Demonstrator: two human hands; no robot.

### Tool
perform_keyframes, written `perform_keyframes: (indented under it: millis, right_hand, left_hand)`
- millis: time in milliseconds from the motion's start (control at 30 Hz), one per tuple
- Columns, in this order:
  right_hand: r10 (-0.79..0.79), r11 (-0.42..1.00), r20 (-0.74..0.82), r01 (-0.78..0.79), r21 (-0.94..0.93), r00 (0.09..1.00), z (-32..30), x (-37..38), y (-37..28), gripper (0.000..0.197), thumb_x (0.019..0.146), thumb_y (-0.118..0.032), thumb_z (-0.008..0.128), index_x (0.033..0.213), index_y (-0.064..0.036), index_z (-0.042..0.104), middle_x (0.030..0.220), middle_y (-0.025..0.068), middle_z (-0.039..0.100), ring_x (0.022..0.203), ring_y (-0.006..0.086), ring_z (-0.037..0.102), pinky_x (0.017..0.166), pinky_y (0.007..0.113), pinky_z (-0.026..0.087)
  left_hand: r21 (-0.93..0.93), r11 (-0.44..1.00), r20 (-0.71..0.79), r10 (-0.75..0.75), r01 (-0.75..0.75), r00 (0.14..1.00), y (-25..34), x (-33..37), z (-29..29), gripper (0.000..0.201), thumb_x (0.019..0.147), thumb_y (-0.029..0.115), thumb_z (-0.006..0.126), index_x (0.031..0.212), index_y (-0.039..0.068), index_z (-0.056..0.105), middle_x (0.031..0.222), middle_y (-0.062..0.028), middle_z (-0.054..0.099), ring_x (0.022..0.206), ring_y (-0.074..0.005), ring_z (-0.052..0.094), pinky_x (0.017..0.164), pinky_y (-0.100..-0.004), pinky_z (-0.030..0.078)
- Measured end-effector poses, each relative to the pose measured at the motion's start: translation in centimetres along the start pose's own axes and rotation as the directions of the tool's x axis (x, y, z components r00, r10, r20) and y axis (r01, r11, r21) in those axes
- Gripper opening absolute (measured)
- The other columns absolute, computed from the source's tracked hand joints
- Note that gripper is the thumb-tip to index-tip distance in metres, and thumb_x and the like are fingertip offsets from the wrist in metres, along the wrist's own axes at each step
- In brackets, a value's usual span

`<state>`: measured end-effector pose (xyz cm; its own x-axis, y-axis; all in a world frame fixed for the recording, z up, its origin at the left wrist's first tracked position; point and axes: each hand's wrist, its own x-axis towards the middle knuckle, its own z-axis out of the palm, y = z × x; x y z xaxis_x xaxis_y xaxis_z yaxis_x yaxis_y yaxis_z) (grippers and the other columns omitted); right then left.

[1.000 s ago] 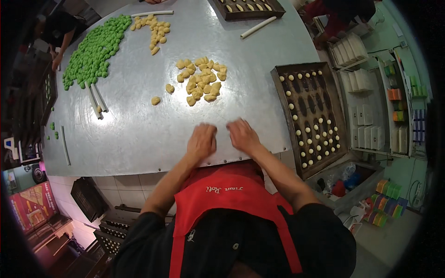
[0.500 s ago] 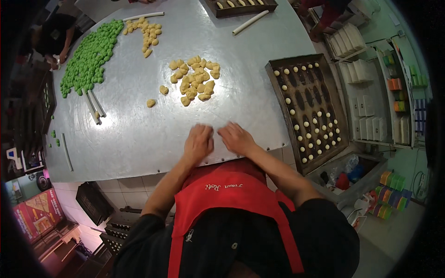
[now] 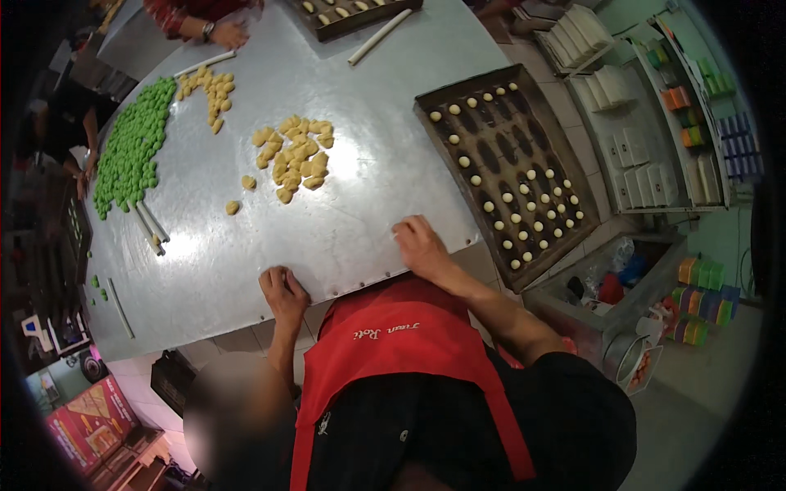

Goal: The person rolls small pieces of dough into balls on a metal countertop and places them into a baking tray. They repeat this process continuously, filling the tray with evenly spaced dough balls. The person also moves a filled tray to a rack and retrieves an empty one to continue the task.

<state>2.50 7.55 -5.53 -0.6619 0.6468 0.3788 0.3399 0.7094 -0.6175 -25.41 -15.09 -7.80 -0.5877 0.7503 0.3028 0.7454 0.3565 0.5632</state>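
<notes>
My left hand [image 3: 285, 293] rests at the near edge of the metal table [image 3: 352, 237], its fingers curled down and closed. Farther right, my right hand [image 3: 419, 245] is also curled, fingertips toward the tabletop. Whatever lies under either palm is hidden. Ahead of them sits a heap of yellow dough pieces [image 3: 299, 155], with two loose dough lumps [image 3: 232, 208] to its left. Close to my right hand, a dark baking tray [image 3: 512, 274] holds several pale dough balls [image 3: 530, 174] in part of its oval hollows.
Green dough balls [image 3: 131, 151] cover the far left, near more yellow pieces [image 3: 214, 86] and white rods [image 3: 380, 37]. A second tray [image 3: 352, 29] stands at the far edge. Another person's hand [image 3: 229, 35] leans there; someone in dark clothes [image 3: 61, 135] is at left. Shelves [image 3: 647, 139] stand right.
My hands, side by side before, have moved apart, the left toward the near edge and left. The view has shifted, and a person's red sleeve and hand now show at the far side.
</notes>
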Motion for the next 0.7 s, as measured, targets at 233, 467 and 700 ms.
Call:
perform_keyframes:
  millis: [233, 467, 700]
  right_hand:
    - [0.587, 0.729, 0.018, -0.539, 0.422, 0.809, -13.0, -0.2, 7.1, 0.030, 0.097, -0.015, 0.085, 0.126, -0.0079, 0.081, 0.111, 0.0103, 0.080, 0.091, 0.0197, 0.079, 0.084, 0.035, 0.063]
    - [0.372, 0.687, -0.263, -0.454, -0.567, 0.890, -30.0, -2.7, 24.2, 0.039, 0.099, -0.005, 0.071, 0.138, -0.0120, 0.070, 0.114, 0.0181, 0.079, 0.103, 0.0423, 0.075, 0.088, 0.053, 0.060]
    - [0.606, 0.593, -0.025, -0.473, -0.652, 0.795, -31.2, -2.3, 27.0, 0.058, 0.096, 0.001, 0.068, 0.151, -0.0128, 0.060, 0.119, 0.0200, 0.078, 0.108, 0.0445, 0.078, 0.087, 0.057, 0.062]
  left_hand:
    - [-0.219, 0.904, 0.170, -0.334, 0.366, 0.927, 6.6, -1.1, 0.3, 0.011, 0.106, 0.007, 0.071, 0.113, -0.001, 0.068, 0.101, -0.0128, 0.071, 0.086, -0.0216, 0.068, 0.077, -0.0364, 0.056]
    - [-0.295, 0.844, 0.212, -0.400, 0.449, 0.892, 10.2, -0.3, 6.1, 0.015, 0.103, 0.011, 0.077, 0.109, -0.001, 0.070, 0.099, -0.0073, 0.070, 0.081, -0.0154, 0.065, 0.074, -0.0332, 0.054]
    - [-0.211, 0.906, 0.223, -0.320, 0.366, 0.921, 13.4, -1.5, 8.0, 0.020, 0.105, 0.013, 0.078, 0.115, -0.001, 0.069, 0.099, -0.0049, 0.070, 0.086, -0.0114, 0.064, 0.077, -0.0292, 0.053]
